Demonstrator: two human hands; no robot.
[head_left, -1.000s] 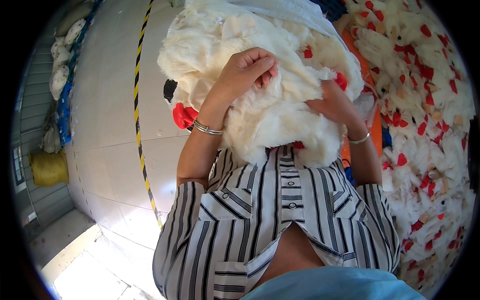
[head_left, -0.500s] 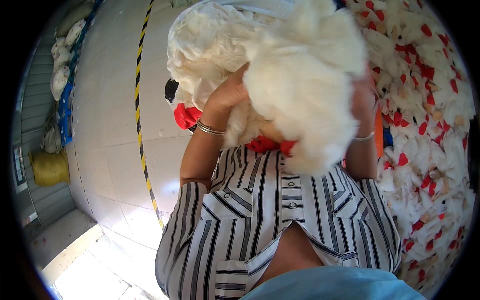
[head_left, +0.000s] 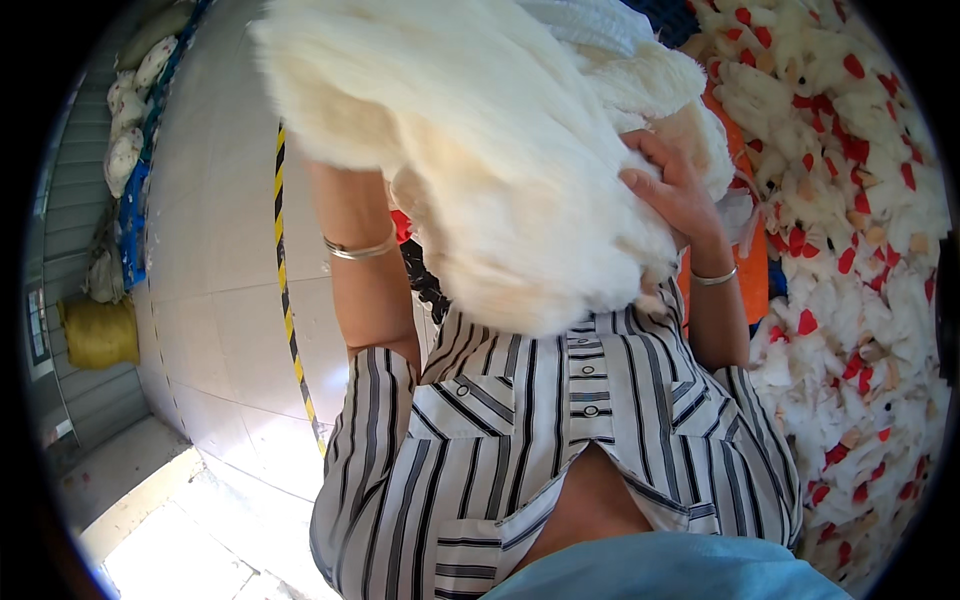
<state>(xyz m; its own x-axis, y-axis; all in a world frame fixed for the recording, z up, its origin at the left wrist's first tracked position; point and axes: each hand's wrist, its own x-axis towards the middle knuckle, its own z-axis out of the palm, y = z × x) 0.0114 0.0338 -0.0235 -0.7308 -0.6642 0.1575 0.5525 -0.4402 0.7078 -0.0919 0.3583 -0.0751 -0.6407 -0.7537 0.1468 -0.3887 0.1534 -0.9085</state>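
A large cream-white, long-pile plush piece point(head_left: 480, 170) is spread in front of my chest, its lower edge against my striped shirt. It looks like a limp plush toy skin, but its full shape is hidden. My right hand point(head_left: 680, 190) grips its right edge, thumb on top and fingers bent. On the left my forearm goes up under the plush, which covers my left hand, so its fingers are hidden. Beyond the right hand lies more white plush point(head_left: 650, 85). A bit of red fabric point(head_left: 402, 225) shows beside my left forearm.
At right, a big heap of white plush pieces point(head_left: 850, 300) with red parts fills the side. An orange surface point(head_left: 755, 280) is beside my right forearm. Black-and-yellow floor tape point(head_left: 283, 270) runs along the left. Farther off are a yellow roll point(head_left: 100, 333) and stuffed bags point(head_left: 122, 160).
The plush has been turned and spread to the left, with my left forearm now under it. My right hand shows clearly on its right edge. The red pieces by my chest are covered.
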